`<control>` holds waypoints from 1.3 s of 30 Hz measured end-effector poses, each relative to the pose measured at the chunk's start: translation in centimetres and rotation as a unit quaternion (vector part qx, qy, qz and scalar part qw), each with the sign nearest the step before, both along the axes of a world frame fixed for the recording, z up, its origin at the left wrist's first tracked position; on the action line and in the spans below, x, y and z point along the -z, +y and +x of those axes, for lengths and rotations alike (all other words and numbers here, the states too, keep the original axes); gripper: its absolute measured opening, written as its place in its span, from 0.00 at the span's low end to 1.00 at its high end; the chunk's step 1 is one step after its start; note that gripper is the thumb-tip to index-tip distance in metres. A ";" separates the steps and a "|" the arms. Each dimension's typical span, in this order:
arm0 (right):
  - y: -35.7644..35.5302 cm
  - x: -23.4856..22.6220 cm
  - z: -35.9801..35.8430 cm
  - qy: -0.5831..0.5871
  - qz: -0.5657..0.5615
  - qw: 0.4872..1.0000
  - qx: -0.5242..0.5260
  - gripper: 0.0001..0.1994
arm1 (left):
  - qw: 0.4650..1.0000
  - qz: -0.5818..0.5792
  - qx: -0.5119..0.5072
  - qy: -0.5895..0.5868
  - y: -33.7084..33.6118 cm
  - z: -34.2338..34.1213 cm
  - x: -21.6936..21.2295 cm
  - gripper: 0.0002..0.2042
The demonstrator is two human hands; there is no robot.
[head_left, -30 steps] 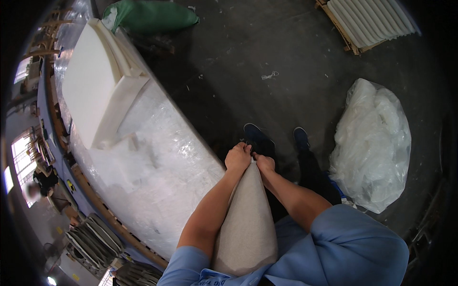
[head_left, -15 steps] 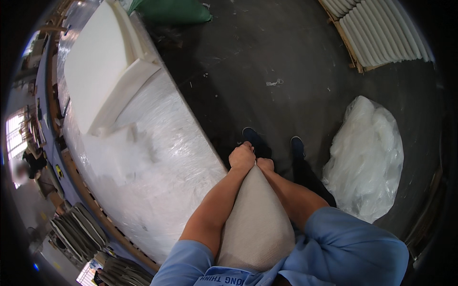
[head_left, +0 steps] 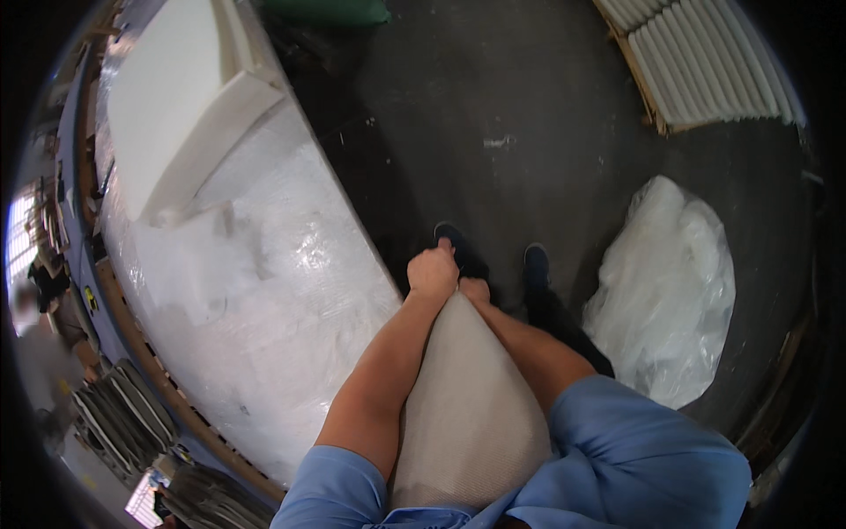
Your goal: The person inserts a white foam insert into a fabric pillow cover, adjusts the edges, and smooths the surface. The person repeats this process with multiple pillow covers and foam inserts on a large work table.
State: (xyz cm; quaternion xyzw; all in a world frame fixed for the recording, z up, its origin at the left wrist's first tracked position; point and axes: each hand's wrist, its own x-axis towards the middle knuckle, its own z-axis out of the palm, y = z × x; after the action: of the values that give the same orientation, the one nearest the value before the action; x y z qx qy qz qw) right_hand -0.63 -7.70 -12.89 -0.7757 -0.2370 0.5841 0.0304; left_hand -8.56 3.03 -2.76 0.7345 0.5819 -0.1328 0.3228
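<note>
A beige woven fabric-covered cushion (head_left: 471, 397) leans against my body, broad near my chest and tapering to a point at its far end. My left hand (head_left: 434, 271) is closed in a fist at that narrow end, its thumb side pointing away from me. Just to its right, my right hand (head_left: 474, 289) is also closed on the gathered fabric at the tip. The cushion's underside and the fingertips of both hands are hidden.
At my left stands a table (head_left: 308, 353) wrapped in clear plastic film. White foam slabs (head_left: 167, 97) rest on its far part. A plastic bag of white material (head_left: 665, 291) lies on the floor at right. Pale padded pieces (head_left: 714, 66) are stacked far right; a green sack (head_left: 330, 9) sits far ahead.
Both hands keep their grip on the cushion's tip and have moved slightly left and up in the picture. The surroundings have also shifted a little with the view.
</note>
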 end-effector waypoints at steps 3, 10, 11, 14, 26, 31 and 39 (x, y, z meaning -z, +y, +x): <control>-0.1 -0.2 -0.7 0.012 0.020 1.000 0.010 0.15 | 1.000 -0.003 -0.019 -0.003 -0.1 0.0 -0.3 0.12; -0.3 0.6 -0.9 0.015 0.076 0.996 0.042 0.14 | 1.000 0.003 -0.022 -0.005 0.0 0.3 -0.4 0.13; -0.3 0.9 -0.9 0.017 0.055 0.995 0.083 0.14 | 1.000 -0.002 -0.019 0.001 0.1 0.5 -0.6 0.13; 1.1 -1.2 -1.6 0.047 -0.004 0.976 0.214 0.15 | 1.000 0.016 -0.022 0.010 0.0 0.2 -0.4 0.13; 2.0 -7.8 -0.9 0.045 -0.071 0.947 0.310 0.19 | 0.999 0.028 -0.016 -0.022 -1.4 -1.8 -3.3 0.18; 1.7 -7.1 -0.8 0.047 -0.070 0.928 0.363 0.22 | 0.982 -0.123 -0.054 -0.133 -2.0 -2.8 -14.3 0.19; 2.4 -9.3 -0.5 0.044 -0.081 0.938 0.335 0.23 | 0.903 -0.307 -0.064 -0.295 -3.0 -1.8 -36.7 0.35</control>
State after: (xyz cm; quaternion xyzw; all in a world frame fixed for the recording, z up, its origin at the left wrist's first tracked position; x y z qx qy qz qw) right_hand -1.13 -5.32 -3.62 -0.7832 0.0861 0.5914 0.1715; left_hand -10.41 0.07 33.94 0.5657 0.4361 -0.0615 0.6971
